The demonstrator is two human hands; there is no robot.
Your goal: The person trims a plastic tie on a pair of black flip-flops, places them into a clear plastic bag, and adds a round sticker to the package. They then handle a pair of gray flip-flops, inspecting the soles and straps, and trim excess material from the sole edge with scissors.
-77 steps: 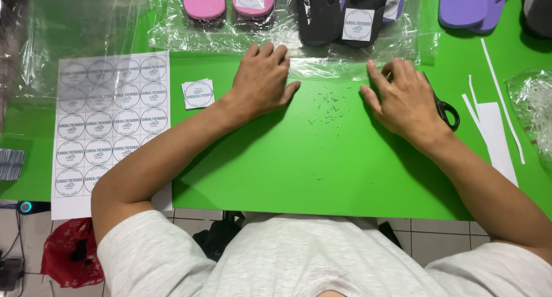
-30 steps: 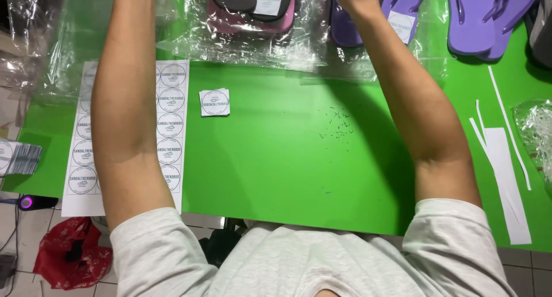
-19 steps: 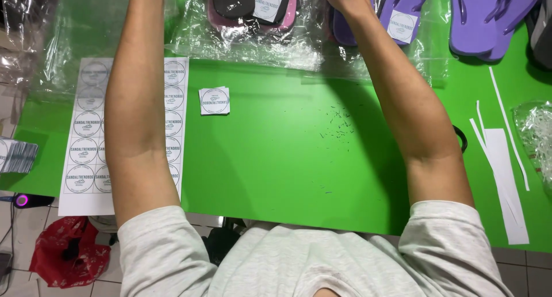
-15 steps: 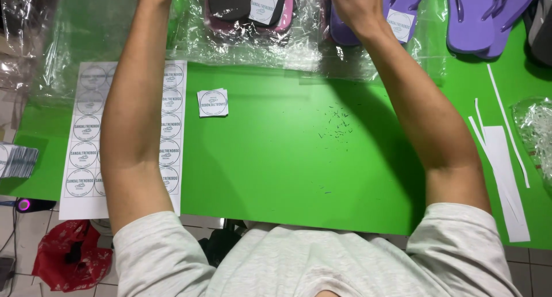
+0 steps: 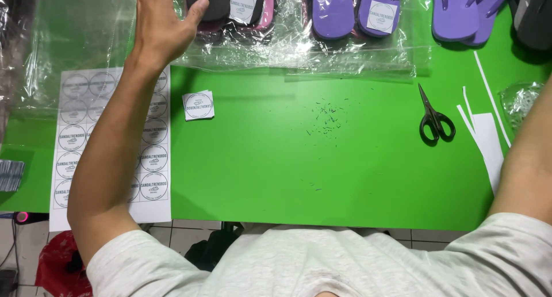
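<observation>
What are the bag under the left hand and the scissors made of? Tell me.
Bag: thin clear plastic film, seemingly; glossy, crinkled, sandals showing through. Scissors: dark blades, probably metal; black handle loops look like plastic. Left hand is open at the bag.

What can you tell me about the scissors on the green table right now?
The scissors are small, with black looped handles and dark, narrow blades. They lie flat on the green table, closed, tips pointing away from the person and handles toward them. They sit right of centre, just left of some white paper strips and below the edge of the clear plastic bags. Nothing touches them, and neither of the hands is near.
</observation>
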